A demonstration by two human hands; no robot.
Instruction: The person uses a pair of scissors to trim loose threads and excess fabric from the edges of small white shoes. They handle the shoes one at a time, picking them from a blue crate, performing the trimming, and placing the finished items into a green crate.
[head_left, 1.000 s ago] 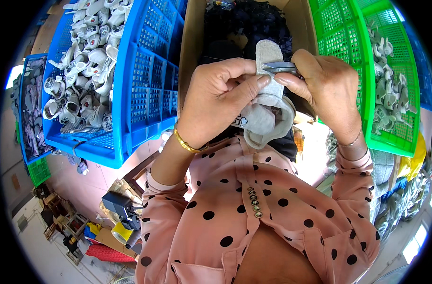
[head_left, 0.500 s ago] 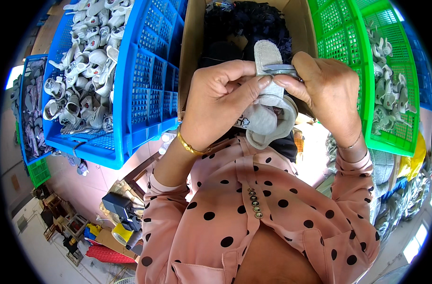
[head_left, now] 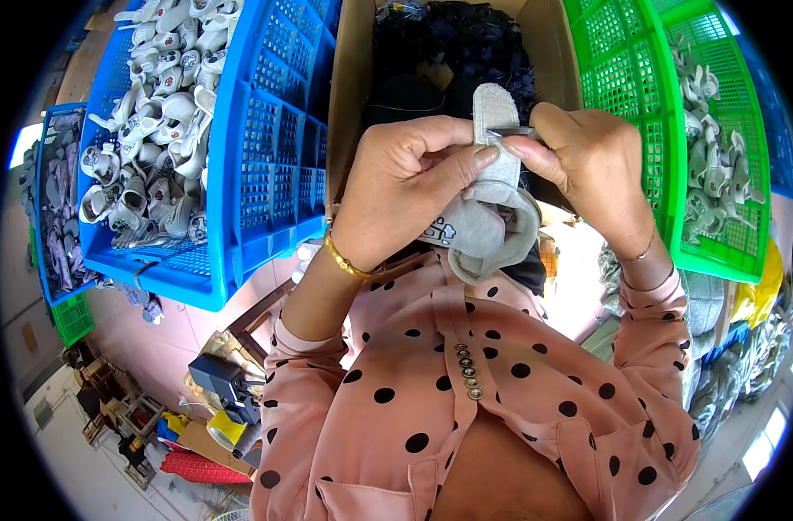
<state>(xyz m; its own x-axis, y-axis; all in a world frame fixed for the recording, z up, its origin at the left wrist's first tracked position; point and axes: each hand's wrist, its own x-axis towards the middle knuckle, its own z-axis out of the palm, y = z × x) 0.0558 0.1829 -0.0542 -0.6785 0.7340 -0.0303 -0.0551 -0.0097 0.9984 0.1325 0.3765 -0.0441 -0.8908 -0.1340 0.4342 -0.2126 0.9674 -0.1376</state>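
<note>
A small light grey fabric shoe (head_left: 474, 230) with a printed pattern hangs between my hands, its strap standing upright above the opening. My left hand (head_left: 405, 178) pinches the strap between thumb and fingers at its lower part. In my right hand (head_left: 592, 165) are small metal thread snips (head_left: 519, 132), mostly covered by the fingers. Their pointed tips lie against the strap, close by my left thumb. Which parts of the blades are apart I cannot tell.
Beyond my hands stands a cardboard box (head_left: 348, 108) holding dark scraps. A blue crate (head_left: 270, 156) full of similar shoes rises on the left. On the right, a green crate (head_left: 626, 87) stands near my right hand, with more grey shoes (head_left: 717, 165) behind its side.
The snips' blades have drawn back toward my right hand, showing less across the strap. The shoe has tilted and dropped slightly, baring more of its print. My left hand keeps its pinch.
</note>
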